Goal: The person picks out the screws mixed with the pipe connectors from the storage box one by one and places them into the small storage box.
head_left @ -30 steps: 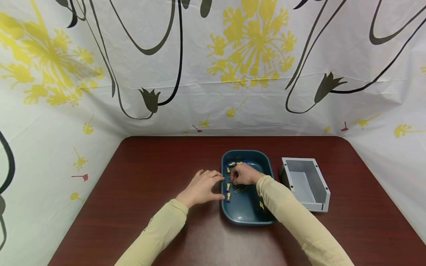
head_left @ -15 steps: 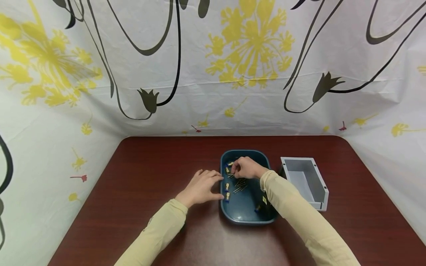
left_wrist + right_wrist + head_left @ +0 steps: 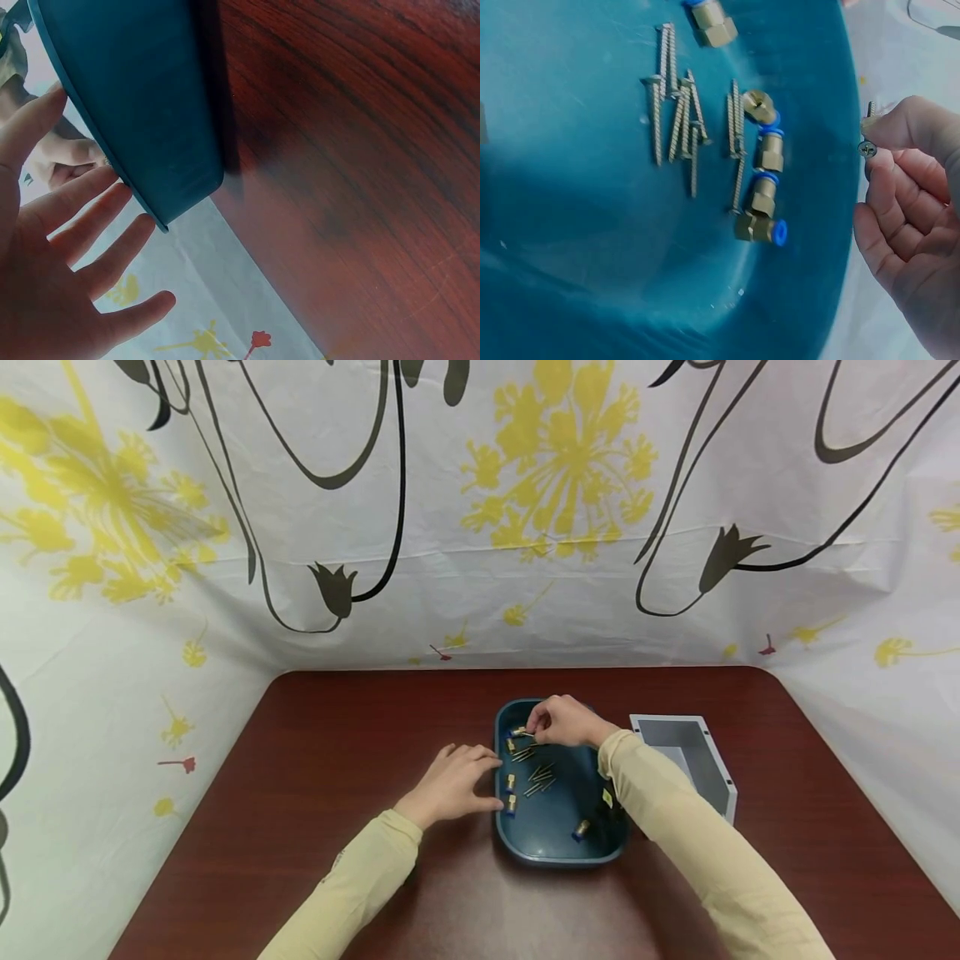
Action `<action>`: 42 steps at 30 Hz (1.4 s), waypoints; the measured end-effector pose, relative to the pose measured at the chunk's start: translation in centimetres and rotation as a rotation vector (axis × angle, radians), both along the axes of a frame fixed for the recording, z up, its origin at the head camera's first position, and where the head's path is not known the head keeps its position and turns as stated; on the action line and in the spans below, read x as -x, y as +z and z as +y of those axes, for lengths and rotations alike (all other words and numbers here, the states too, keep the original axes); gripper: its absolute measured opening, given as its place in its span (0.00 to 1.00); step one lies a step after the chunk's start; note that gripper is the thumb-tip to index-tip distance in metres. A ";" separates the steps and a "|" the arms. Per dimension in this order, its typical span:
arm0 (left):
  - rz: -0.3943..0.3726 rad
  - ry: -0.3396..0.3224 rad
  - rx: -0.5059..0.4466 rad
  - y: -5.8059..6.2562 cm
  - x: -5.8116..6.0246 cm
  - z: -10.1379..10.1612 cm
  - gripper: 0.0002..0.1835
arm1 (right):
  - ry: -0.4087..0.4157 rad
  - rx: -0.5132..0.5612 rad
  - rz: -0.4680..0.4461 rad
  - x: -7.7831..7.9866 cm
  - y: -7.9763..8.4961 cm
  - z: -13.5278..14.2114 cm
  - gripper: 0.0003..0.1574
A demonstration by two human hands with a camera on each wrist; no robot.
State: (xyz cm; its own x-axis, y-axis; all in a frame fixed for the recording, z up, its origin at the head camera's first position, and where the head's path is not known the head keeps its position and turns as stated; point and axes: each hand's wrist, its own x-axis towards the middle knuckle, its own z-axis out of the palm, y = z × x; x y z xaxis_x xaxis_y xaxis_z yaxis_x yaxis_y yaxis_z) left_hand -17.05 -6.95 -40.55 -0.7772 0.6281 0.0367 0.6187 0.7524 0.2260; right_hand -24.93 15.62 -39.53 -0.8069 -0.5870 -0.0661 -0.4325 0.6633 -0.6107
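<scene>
My right hand point(image 3: 570, 722) pinches a screw point(image 3: 867, 149) between thumb and index finger, above the far part of a blue tray point(image 3: 558, 862); whether a second screw is in the pinch is hard to tell. Below lie loose screws point(image 3: 657, 120) in small groups on the tray floor. Brass fittings point(image 3: 771, 150) with blue collars line the tray's left side, and another fitting point(image 3: 581, 830) lies near its front right. Spread and nearly straight, the fingers of my left hand point(image 3: 453, 785) touch the tray's left rim from outside.
A grey open box point(image 3: 722, 768) stands right of the tray, partly covered by the right sleeve. Beside that forearm, a dark item with a yellow patch point(image 3: 607, 797) sits in the tray. A patterned cloth point(image 3: 420, 527) hangs behind the brown table point(image 3: 360, 727).
My right hand has moved away from me and to the right, off the screws at the tray's left side, uncovering screws and the front-right fitting. The left hand stays at the rim.
</scene>
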 end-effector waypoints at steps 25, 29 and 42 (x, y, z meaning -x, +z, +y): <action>-0.002 0.002 0.000 -0.1 -0.1 0.0 0.32 | -0.064 -0.022 0.121 -0.7 4.2 5.6 0.04; 0.000 0.000 -0.001 -0.1 -0.1 0.0 0.32 | -0.082 -0.024 0.139 -0.8 4.7 6.9 0.04; 0.001 0.003 -0.001 -0.1 -0.2 0.0 0.32 | -0.136 -0.072 0.128 -1.6 5.7 11.1 0.03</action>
State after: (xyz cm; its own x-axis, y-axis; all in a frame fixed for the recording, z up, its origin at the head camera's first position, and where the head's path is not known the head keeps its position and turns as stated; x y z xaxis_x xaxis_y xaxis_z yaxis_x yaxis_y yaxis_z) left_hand -16.89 -6.92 -40.62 -0.7789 0.6259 0.0385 0.6170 0.7538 0.2261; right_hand -23.34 26.72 -33.87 -0.8829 -0.4696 0.0037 -0.4069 0.7610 -0.5053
